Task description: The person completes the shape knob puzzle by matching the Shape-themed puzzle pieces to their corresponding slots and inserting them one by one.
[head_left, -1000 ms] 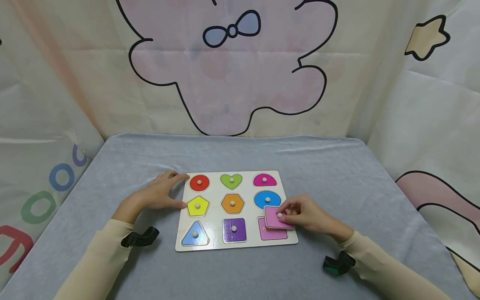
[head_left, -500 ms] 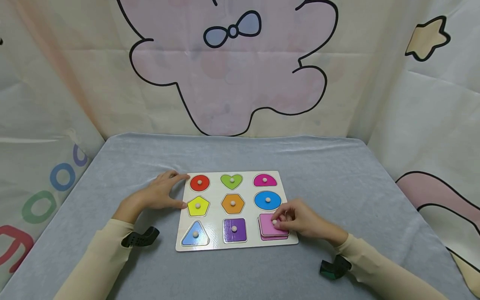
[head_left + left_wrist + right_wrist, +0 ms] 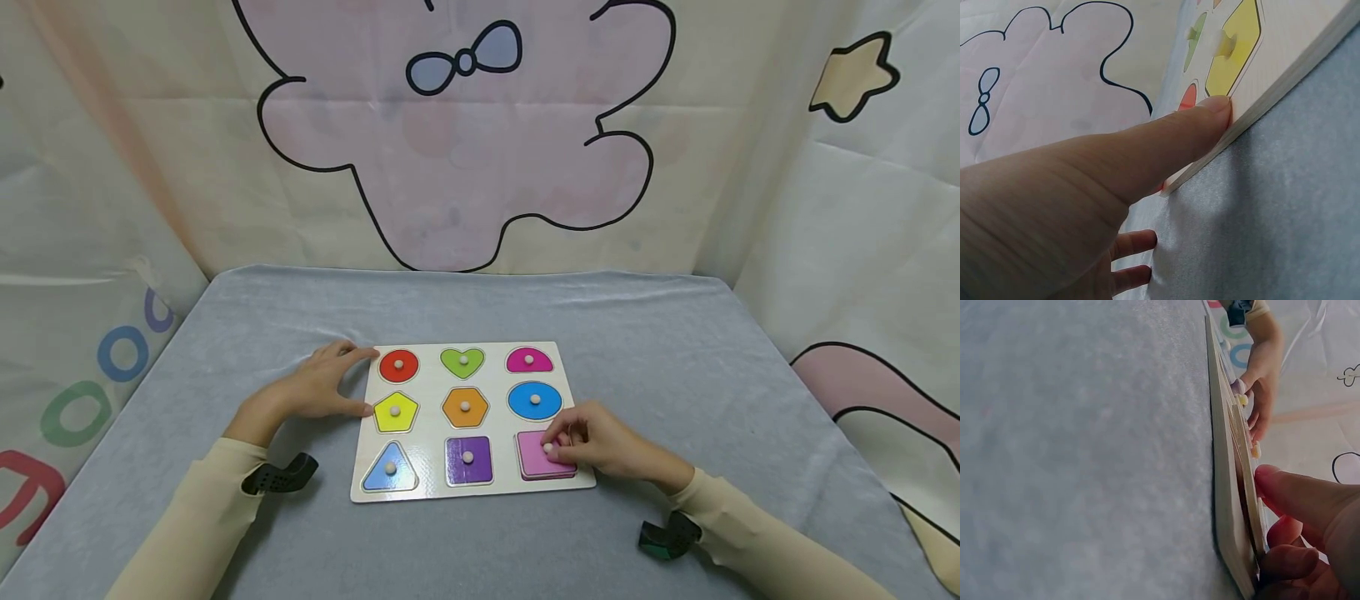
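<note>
A white wooden knob puzzle board (image 3: 427, 467) lies flat on the cloth. My right hand (image 3: 600, 442) pinches the small knob of a pink square puzzle piece (image 3: 536, 462) at the board's near right corner. The piece lies over its pink recess, and the right wrist view shows its edge (image 3: 1244, 469) standing a little proud of the board. On the board's left side rests my left hand (image 3: 318, 383), fingers spread, with the index finger at the far corner. Its thumb (image 3: 1210, 112) touches the edge beside the yellow pentagon piece (image 3: 395, 412).
Other knobbed pieces sit in the board, among them a purple square (image 3: 468, 471), a blue oval (image 3: 525, 408) and an orange hexagon (image 3: 456, 414). Grey cloth (image 3: 465, 550) covers the table. Printed curtains (image 3: 450, 183) hang behind and at both sides.
My right hand has moved the pink square left and toward me, from overlapping the recess's upper right to lying nearly in line with it. My left hand has stayed in place.
</note>
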Tool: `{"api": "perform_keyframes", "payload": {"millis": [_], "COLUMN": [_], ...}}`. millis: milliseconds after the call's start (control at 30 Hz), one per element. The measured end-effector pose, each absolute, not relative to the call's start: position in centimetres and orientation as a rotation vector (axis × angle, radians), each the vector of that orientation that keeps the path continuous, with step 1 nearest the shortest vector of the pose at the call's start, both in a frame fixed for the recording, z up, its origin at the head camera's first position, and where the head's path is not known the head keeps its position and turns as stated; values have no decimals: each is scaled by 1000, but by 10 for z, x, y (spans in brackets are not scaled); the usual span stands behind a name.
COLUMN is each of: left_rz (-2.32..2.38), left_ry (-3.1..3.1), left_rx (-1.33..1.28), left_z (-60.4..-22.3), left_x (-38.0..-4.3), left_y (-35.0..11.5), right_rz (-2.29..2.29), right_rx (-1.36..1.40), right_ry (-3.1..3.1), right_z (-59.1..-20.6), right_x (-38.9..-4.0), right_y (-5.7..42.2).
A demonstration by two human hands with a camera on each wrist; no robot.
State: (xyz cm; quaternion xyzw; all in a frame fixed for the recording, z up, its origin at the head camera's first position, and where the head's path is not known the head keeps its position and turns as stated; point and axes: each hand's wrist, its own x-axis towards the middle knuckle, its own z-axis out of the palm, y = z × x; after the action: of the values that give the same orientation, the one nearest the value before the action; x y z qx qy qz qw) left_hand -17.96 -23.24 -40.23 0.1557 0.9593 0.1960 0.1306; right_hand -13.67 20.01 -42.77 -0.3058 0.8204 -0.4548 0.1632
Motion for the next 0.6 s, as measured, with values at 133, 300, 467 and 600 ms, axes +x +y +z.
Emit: {"api": "perform_keyframes", "payload": {"millis": [133,300,467,600], "left_rz": [569,575,575,573], "left_ry": [2786,2784,2781,2780], "left_rx": [450,441,445,447], "left_z": [-402,-401,-401,-401], "left_x": [-179,-178,-178,-178], "left_y": [-233,-232,-232,-232], "right_rz": [-1291,-1284,-1273,-1266], "right_rx": [-845,-833,-826,-820], "right_ry": [2341,2349,2348,2345], "right_z": [-428,-428,-429,-429], "right_x": [-136,-134,-134,-134], "right_y": [199,199,199,198]}}
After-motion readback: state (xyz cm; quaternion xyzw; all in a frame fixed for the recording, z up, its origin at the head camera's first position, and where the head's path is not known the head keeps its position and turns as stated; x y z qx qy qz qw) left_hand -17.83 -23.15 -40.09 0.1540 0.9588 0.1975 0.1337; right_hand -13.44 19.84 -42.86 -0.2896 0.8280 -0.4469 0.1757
